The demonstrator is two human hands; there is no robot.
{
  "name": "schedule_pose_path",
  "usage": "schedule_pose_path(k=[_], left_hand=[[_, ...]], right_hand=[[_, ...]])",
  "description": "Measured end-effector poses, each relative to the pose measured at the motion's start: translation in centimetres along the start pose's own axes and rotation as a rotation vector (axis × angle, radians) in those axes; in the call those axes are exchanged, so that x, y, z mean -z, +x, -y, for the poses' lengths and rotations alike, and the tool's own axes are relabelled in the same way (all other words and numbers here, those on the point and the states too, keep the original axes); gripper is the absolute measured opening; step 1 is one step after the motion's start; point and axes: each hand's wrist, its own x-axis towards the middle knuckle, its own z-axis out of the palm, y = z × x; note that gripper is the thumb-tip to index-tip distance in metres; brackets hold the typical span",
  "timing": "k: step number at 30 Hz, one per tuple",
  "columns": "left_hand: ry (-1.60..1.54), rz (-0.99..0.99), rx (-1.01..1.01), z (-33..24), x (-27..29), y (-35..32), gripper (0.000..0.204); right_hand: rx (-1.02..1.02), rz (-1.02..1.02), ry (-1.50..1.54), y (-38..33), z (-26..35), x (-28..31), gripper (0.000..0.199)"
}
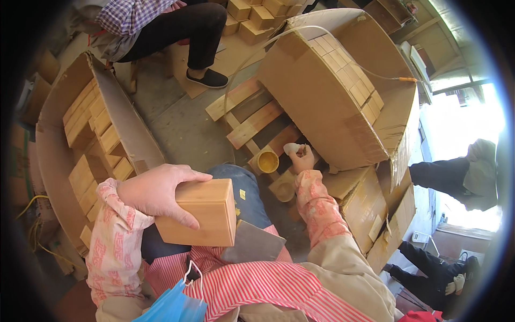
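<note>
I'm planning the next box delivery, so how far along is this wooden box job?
Done: many wooden boxes sit stacked in the right carton. In hand: the left hand grips one wooden box; the right hand holds a small pale object by the yellow cup. Left: the left carton holds many more; finished or not, unclear.

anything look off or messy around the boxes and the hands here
Yes. The big carton on the right leans tilted on loose planks, its block rows slanting. The left hand grips a wooden box; the right hand holds a pale wad beside a yellow cup.
</note>
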Motion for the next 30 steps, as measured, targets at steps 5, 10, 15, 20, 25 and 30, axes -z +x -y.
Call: schedule_pose_path(k=[5, 10, 15, 20, 25, 30], left_hand=[[-0.028, 0.0, -0.006, 0.4, 0.1, 0.2, 0.1], [-0.016, -0.009, -0.013, 0.6, 0.0, 0.2, 0.1], [-0.01, -0.019, -0.021, 0.4, -0.1, 0.0, 0.099], [-0.019, -0.026, -0.035, 0.1, -0.4, -0.5, 0.098], [0.023, -0.024, -0.011, 0.3, -0.6, -0.6, 0.098], [-0.016, -0.029, 0.032, 0.5, -0.5, -0.8, 0.099]], right_hand=[[-0.064, -0.038, -0.105, 1.8, -5.5, -2.5, 0.03], [-0.162, -0.064, -0.29, 1.6, -7.3, -3.3, 0.034], [-0.041, -0.182, -0.278, -0.2, -5.7, -2.4, 0.03], [0.067, 0.031, -0.24, -8.2, -3.5, -1.1, 0.025], [-0.134, 0.502, -0.62, -15.9, -8.5, -4.3, 0.04], [-0.276, 0.634, -0.803, -13.5, -19.4, -7.4, 0.035]])
